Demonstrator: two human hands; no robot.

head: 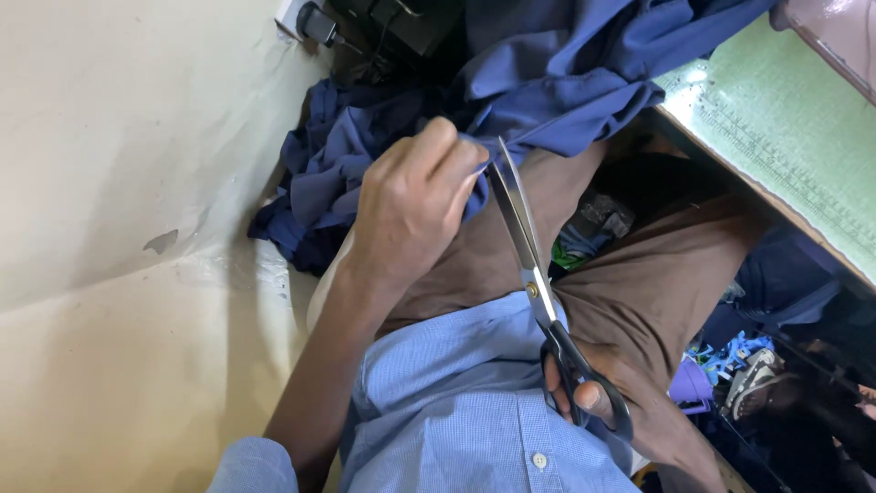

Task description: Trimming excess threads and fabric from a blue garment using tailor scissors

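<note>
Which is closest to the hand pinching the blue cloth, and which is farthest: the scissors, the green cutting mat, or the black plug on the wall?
From the left hand, in the head view:
1. Scissors: blades right beside the fingers, on their right.
2. Black plug: up at the top, on the wall.
3. Green cutting mat: far right, on the table.

Wall [109,183] left, table [776,119] right, fabric [566,82] between
</note>
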